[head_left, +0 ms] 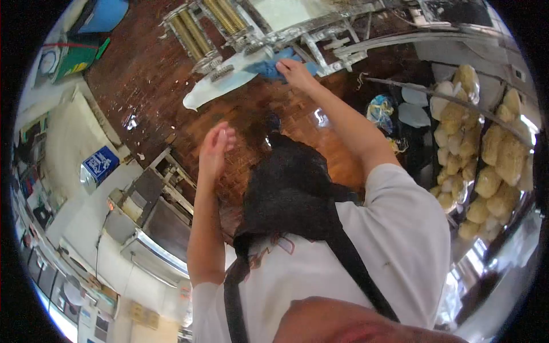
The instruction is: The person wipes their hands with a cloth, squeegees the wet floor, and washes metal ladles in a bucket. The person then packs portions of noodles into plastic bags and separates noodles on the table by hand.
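Note:
My right hand [294,73] reaches forward, its fingers closed on a blue cloth [267,70] at the near side of a floury machine with ridged metal rollers [226,20]. Under and beside the cloth, a smooth white tongue-shaped piece [214,91] sticks out from the machine; its material I cannot make out. My left hand [219,140] hangs in the air below that piece, touching nothing, its fingers loosely curled and a little apart.
White bits lie scattered on the brown tiled floor [137,63]. To the right, a rack holds several bags of pale rounded goods [494,154]. On the left stand a blue can [100,166] and a metal unit [166,220]. A blue bin [103,14] is at the upper left.

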A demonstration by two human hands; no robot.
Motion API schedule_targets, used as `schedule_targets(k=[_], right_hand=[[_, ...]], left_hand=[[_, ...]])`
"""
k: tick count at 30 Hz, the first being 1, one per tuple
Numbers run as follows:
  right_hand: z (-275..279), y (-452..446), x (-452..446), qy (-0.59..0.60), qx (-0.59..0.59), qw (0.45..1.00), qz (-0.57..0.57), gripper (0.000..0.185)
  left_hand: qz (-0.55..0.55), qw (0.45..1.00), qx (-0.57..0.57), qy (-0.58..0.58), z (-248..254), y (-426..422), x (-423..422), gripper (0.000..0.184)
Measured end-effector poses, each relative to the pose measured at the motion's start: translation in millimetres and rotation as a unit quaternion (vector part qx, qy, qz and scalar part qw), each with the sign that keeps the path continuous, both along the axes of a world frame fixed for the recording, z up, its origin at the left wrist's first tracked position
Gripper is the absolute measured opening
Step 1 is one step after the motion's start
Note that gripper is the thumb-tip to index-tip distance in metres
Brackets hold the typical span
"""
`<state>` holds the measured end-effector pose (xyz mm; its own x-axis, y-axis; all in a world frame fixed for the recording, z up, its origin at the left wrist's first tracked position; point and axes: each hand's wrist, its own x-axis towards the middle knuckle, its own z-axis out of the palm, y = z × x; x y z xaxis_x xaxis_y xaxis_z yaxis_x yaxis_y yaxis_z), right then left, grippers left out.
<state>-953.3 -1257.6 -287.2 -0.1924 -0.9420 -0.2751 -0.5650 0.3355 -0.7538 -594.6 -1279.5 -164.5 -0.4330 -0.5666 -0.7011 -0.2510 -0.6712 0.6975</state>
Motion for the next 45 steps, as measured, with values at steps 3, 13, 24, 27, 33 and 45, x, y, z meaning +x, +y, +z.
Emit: schedule_targets(k=[3,13,24,27,33,45], right_hand=[[81,-10,26,-0.185,0.011,0.982,0.039,0.034],[175,3,94,-0.372,-0.104,0.918,-0.087,0.036],[203,25,295,-0.317,-0.152,0.936,0.002,0.051],[262,36,311,-0.358,-0.218,0.906,0.055,0.080],[333,40,360,-0.585,-0.366,0.713,0.125,0.103],[329,43,229,-0.230,-0.400,0.877,0.135,0.052]], left_hand=[[-0.025,0.967,-0.248,-0.057,-23,-23,-45,0.050],[0.073,0.974,-0.156,0.149,147,-59,-21,0.028],[-0.235,0.895,-0.374,0.062,204,-35,45,0.031],[-0.234,0.893,-0.361,0.133,267,-40,106,0.042],[-0.355,0.898,-0.260,0.021,257,-11,170,0.042],[-0.052,0.809,-0.579,-0.090,305,-29,54,0.031]])
